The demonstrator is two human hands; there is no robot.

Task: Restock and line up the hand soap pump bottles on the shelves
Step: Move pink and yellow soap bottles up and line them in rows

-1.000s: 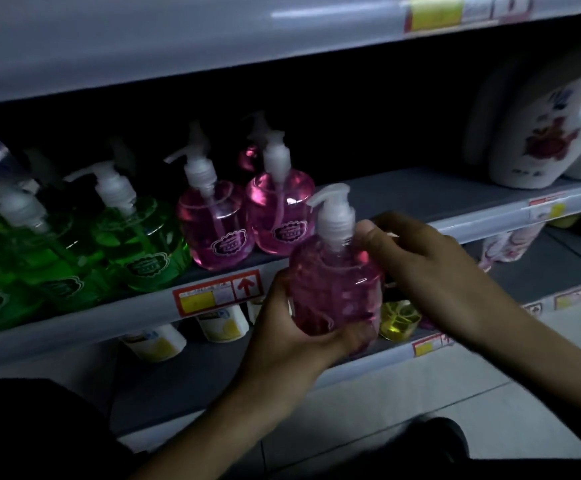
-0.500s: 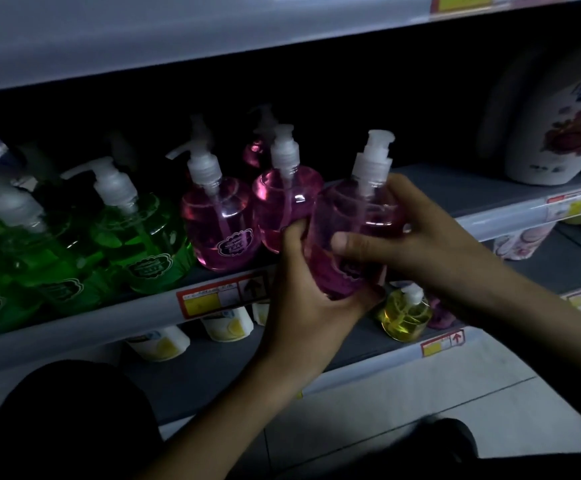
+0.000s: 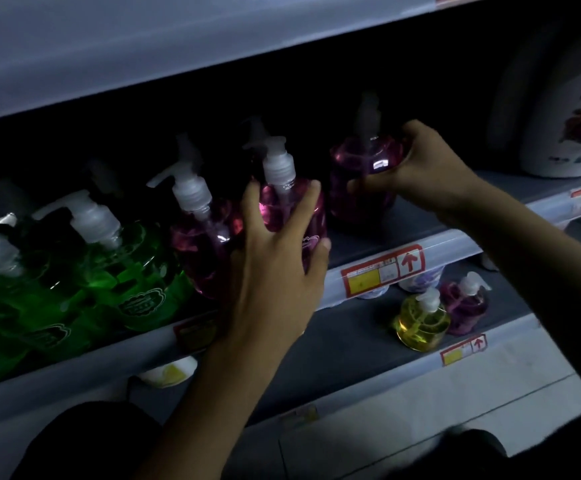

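Note:
On the middle shelf (image 3: pixel 431 244) stands a row of pump bottles: several green soap bottles (image 3: pixel 133 271) at the left, then pink ones (image 3: pixel 206 244). My left hand (image 3: pixel 278 258) is wrapped around a pink bottle (image 3: pixel 282 206) at the row's right end. Further right and deeper in the dark shelf, my right hand (image 3: pixel 420 171) grips another pink bottle (image 3: pixel 365 168) by its side; its base rests on or just above the shelf, I cannot tell which.
A large white detergent jug (image 3: pixel 569 126) with a flower print stands at the right on the same shelf. On the lower shelf sit a small yellow pump bottle (image 3: pixel 420 323), a purple one (image 3: pixel 466 306) and white tubs (image 3: pixel 168 372). The upper shelf board (image 3: pixel 143 53) overhangs.
The pink bottle held by both hands in front of the shelf has gone into the shelf in my right hand. My left hand let go of it and took the neighbouring pink bottle.

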